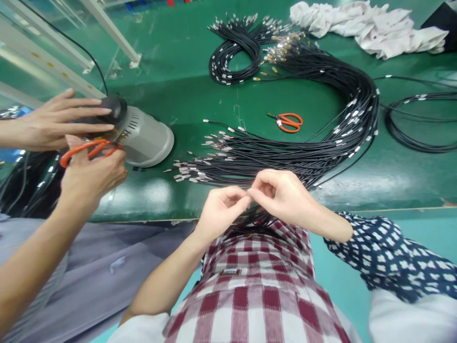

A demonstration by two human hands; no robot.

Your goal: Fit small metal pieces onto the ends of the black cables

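My left hand (225, 208) and my right hand (280, 193) meet at their fingertips just above the table's front edge. Both are closed in a pinch; whatever sits between the fingertips is too small or hidden to name. Right behind them lies a thick bundle of black cables (285, 155), curving round to the right, with pale tips at its left end and white tags along it. More dark cable hangs below my hands, over the lap of the checked apron (250, 267). Orange-handled scissors (290, 122) rest on the table beyond the bundle.
On the left a co-worker's hands (94, 174) hold orange-handled scissors (89, 150) by a grey machine (148, 138). A smaller cable coil (235, 59) and a white cloth (382, 28) lie at the back. Another coil (403, 136) is at right on the green table (200, 102).
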